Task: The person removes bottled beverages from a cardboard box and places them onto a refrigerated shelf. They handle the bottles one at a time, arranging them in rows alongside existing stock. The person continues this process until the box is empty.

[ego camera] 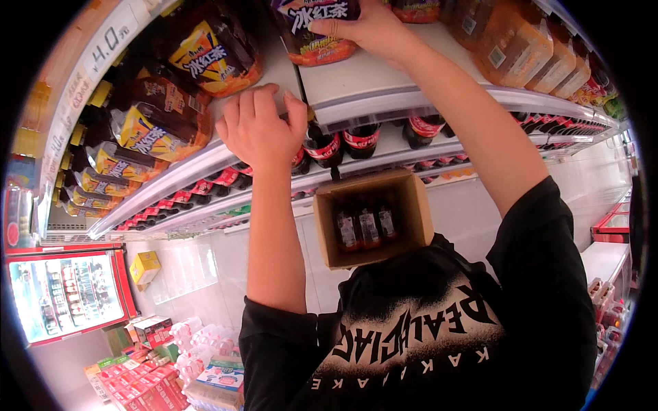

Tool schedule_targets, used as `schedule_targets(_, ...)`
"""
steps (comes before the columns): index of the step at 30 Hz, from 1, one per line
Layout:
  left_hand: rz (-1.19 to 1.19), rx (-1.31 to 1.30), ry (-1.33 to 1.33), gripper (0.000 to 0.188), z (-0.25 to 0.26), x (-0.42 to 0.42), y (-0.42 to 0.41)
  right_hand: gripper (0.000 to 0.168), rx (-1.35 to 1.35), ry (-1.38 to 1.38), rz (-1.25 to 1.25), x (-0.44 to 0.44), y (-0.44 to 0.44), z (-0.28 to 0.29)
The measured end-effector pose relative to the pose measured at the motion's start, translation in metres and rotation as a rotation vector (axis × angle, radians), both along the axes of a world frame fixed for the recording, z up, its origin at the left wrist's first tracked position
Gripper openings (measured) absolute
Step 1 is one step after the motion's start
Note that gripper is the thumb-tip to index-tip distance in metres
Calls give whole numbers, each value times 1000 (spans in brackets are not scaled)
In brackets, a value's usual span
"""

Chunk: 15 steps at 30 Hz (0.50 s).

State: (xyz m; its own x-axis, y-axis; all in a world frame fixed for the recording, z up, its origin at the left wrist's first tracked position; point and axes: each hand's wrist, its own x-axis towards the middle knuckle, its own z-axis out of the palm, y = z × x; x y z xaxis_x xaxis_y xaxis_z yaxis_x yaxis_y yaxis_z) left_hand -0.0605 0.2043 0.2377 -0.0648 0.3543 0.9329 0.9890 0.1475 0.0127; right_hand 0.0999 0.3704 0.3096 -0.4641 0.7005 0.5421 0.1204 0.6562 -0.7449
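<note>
My right hand (375, 31) grips a dark iced-tea bottle (321, 43) with a purple label, standing on the white upper shelf (390, 69). My left hand (264, 123) rests at the shelf's front edge, fingers slightly bent, holding nothing that I can see. Just beyond it stand large iced-tea bottles (213, 61) with yellow labels. Below and between my forearms is an open cardboard box (321, 231) with several bottles (367, 228) inside.
Cola bottles (362, 138) line the shelf below. Orange drink bottles (514, 51) stand at the right. A price strip (97, 54) edges the left shelf. On the floor are stacked red cartons (139, 385) and wrapped water bottles (190, 359), near a red-framed drinks fridge (67, 298).
</note>
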Motion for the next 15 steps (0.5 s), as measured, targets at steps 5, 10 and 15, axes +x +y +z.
schedule_targets(5, -29, 9, 22, 9, 2, 4, 2, 87, 155, 14, -53, -7, 7, -12)
schedule_targets(10, -19, 3, 23, 8, 3, 1, -2, 83, 177, -78, -74, -9, -8, -1)
schedule_targets(15, -22, 2, 24, 7, 3, 3, -3, 78, 212, 14, -54, -10, -9, -7)
